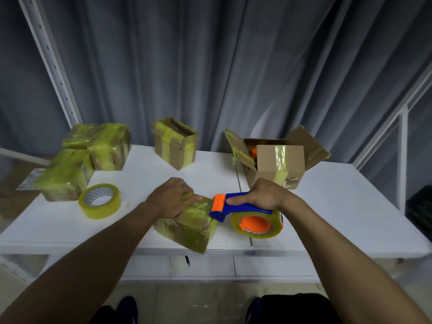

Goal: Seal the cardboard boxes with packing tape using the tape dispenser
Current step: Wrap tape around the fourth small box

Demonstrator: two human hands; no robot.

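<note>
Gripping the blue handle of the tape dispenser (236,205), right hand (265,195) was wrapped tight round it, lower centre of frame. The dispenser's orange head touched the top right edge of the cardboard box (191,226). Left hand (171,198) was clamped on the box top, fingers curled over the far edge. Box sat tilted at the near edge of the white table (339,206), brown card heavily wrapped in yellowish clear tape. Clear roll (257,231) on orange hub hung under the handle. Spare tape roll (100,201) lay left of centre, core printed with triangles, no readable brand. White label (29,182) at far left and small tag (249,253) on the table front: print illegible.
</note>
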